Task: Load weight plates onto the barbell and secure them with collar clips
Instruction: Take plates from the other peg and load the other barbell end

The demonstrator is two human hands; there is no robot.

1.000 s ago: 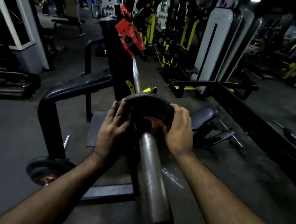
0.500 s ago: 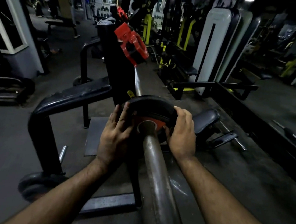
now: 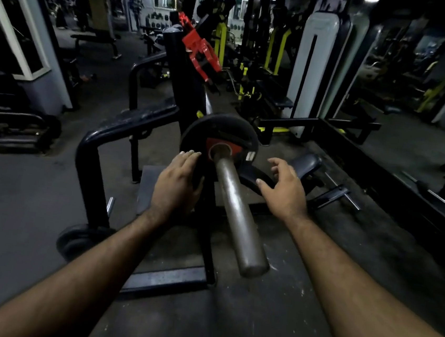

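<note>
The left hand (image 3: 177, 182) covers the lower left edge of the weight plate (image 3: 219, 137), so you can't really see the contact there. The barbell (image 3: 234, 210) disappears behind the plate, with only a sliver showing past it. Both forearms get cut off by the bottom edge. The plate on the floor (image 3: 82, 238) is half lost in shadow, and the background people are too dark and tiny to make out.

The dark gym floor (image 3: 268, 324) is scuffed with pale chalky marks near the black rack (image 3: 89, 170), whose flat base foot (image 3: 165, 279) rests directly on it. A black weight plate (image 3: 82, 238) sits at the floor against the rack's left upright. Behind the rack lies a grey mat (image 3: 149, 185), flat on the floor.
</note>
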